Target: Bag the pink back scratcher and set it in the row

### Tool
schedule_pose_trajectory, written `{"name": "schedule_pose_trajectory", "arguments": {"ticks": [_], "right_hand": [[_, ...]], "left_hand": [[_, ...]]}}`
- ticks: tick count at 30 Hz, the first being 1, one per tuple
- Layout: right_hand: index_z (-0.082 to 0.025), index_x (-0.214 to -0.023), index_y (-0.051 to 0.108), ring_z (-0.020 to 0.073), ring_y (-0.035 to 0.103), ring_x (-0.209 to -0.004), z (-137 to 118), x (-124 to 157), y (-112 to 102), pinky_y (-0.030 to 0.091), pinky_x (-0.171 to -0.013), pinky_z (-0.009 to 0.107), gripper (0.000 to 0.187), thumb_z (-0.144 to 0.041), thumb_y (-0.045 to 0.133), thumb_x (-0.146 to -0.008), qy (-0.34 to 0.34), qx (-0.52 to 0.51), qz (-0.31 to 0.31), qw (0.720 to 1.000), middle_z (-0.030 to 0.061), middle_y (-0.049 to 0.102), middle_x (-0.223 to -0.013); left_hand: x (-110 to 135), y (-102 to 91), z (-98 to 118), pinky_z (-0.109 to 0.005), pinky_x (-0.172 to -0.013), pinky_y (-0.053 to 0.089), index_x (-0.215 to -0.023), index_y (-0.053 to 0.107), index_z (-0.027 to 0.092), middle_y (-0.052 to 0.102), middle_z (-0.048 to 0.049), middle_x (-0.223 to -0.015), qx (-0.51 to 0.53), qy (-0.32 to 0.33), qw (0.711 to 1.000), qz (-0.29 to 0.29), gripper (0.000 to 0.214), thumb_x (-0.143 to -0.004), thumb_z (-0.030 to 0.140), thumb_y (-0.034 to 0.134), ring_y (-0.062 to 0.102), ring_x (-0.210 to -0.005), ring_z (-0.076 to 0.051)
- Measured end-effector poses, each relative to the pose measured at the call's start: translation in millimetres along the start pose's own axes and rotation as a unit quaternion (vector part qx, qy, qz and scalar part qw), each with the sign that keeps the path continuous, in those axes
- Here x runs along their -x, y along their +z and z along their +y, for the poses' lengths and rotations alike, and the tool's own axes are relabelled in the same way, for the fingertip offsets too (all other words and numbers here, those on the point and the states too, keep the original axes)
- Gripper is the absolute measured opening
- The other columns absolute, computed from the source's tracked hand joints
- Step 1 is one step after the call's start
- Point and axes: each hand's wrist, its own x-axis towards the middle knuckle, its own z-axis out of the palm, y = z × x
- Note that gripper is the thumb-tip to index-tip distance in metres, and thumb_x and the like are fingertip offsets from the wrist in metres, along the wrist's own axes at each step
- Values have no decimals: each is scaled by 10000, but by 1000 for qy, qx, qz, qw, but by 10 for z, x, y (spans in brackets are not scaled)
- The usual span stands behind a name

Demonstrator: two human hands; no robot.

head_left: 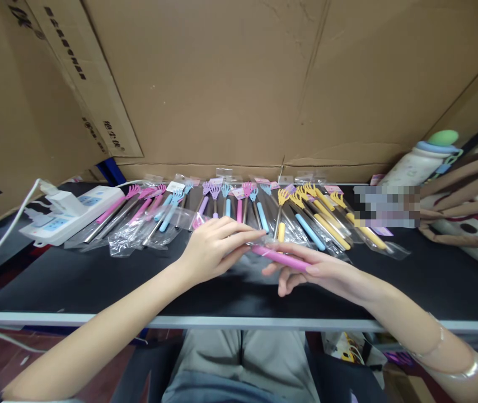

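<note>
A back scratcher with a pink handle (pixel 281 258) is held slantwise above the front of the table, with clear plastic film around it. My left hand (pixel 209 249) is closed over its middle, palm down, and hides that part. The handle end lies in my right hand (pixel 331 275), between thumb and fingers, with the lower fingers curled loosely beneath. Just beyond my hands lies a row of back scratchers in clear bags: pink ones (pixel 140 211) on the left, blue ones (pixel 259 215) and purple ones in the middle, yellow ones (pixel 327 224) towards the right.
A white power strip (pixel 96 204) with plugs and a cable sits on the left of the black table (pixel 117 285). Cardboard (pixel 222 84) walls the back and left side. At the right are a tilted bottle (pixel 415 165) with a green top and a striped cloth bag (pixel 474 207).
</note>
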Motion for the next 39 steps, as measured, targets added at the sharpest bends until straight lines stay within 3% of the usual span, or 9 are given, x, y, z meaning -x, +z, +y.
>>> {"name": "schedule_pose_trajectory", "arguments": {"ticks": [3, 8, 15, 18, 22, 26, 32, 39], "right_hand": [[-212, -1290, 425, 205, 624, -962, 0, -10, -8, 429, -902, 422, 434, -370, 485, -890, -17, 6, 33, 999, 121, 591, -1219], [-203, -1010, 447, 150, 654, -705, 89, -172, 98, 488, -734, 343, 179, -335, 500, -901, -66, 19, 134, 989, 51, 695, -884], [-224, -944, 362, 119, 607, -575, 119, -460, 252, 473, -593, 269, 315, -410, 593, -840, -83, 26, 188, 978, -32, 642, -676], [-231, -1055, 361, 129, 626, -644, 109, -487, 227, 479, -665, 302, 351, -461, 545, -864, -88, 10, 171, 981, -5, 657, -775], [-240, -1209, 356, 164, 649, -799, 80, -423, 151, 469, -796, 378, 413, -485, 475, -898, -70, -14, 103, 992, 68, 658, -1002], [-273, -1332, 346, 176, 624, -964, 76, -361, 86, 427, -923, 424, 435, -416, 441, -932, -61, -14, 45, 997, 100, 553, -1259], [-240, -1251, 459, 163, 620, -939, 147, -425, 25, 439, -915, 401, 343, -357, 470, -930, -107, 27, 93, 989, 78, 607, -1154], [-238, -1209, 492, 165, 623, -945, 75, -451, 52, 446, -909, 396, 373, -452, 486, -904, -88, -39, 61, 993, 81, 600, -1187]], "left_hand": [[-10, -15, 15, -268, -738, 451, -1167, 581, 209, 680, -29, -1028, 35, -15, 999, 7, 276, -921, 207, 456, 582, -873, -138], [-40, -4, 76, -285, -756, 476, -1128, 601, 192, 699, -38, -985, 75, -18, 997, 26, 261, -922, 177, 441, 602, -871, -148], [-19, 24, 109, -272, -807, 498, -1160, 587, 197, 694, -45, -1038, 96, -15, 995, 39, 288, -931, 180, 413, 614, -940, -143], [3, 20, 81, -252, -770, 493, -1148, 598, 195, 694, -42, -1020, 87, -45, 994, 48, 286, -931, 184, 412, 613, -902, -136], [14, 4, 52, -238, -734, 470, -1152, 606, 213, 695, -33, -971, 87, -74, 992, 50, 299, -940, 216, 396, 611, -846, -126], [0, -23, 55, -250, -753, 458, -1151, 611, 221, 697, -29, -961, 128, -94, 985, 62, 302, -948, 230, 388, 614, -839, -129], [-16, -32, 80, -270, -763, 450, -1124, 626, 211, 693, -41, -956, 142, -103, 983, 61, 298, -952, 244, 385, 607, -834, -140], [-22, -52, 74, -292, -764, 450, -1135, 625, 225, 683, -47, -952, 166, -121, 977, 64, 302, -949, 265, 390, 591, -857, -161]]}}
